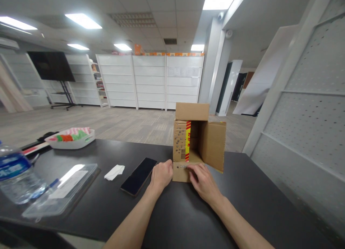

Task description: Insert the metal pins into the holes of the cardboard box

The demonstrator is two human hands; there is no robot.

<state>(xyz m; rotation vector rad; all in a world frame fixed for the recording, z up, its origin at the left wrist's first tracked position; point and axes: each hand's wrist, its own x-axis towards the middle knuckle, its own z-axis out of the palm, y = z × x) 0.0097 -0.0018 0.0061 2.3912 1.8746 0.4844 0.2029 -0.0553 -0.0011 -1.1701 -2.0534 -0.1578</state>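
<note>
in the head view, my left grip point(162, 174) is curled at the near left corner of a cardboard box point(194, 144), knuckles up; its fingertips are hidden, so i cannot tell whether it pinches the cardboard or only leans against it. my right grip point(204, 180) is half curled, thumb a little apart from the fingers, with the fingertips on the box's lower flap point(181, 175); i cannot tell whether anything small is caught between them. beside those fingertips a row of small grey dots point(182, 166) runs along that flap.

the box stands near the far edge of the tabletop point(175, 216), toward its right far corner, its opening facing me. the upper flap point(192, 111) is raised and the right flap point(215, 144) swings outward. more grey dots are scattered over the left panel point(179, 143), next to a strip of red and yellow tape point(188, 139).

left of my left grip a dark phone point(139, 176) lies aslant, then a folded white paper point(114, 172), then a clear plastic case point(64, 191). a water bottle point(16, 173) is at the tabletop's left end, and a white basket point(71, 144) with colourful contents sits by the far edge.
</note>
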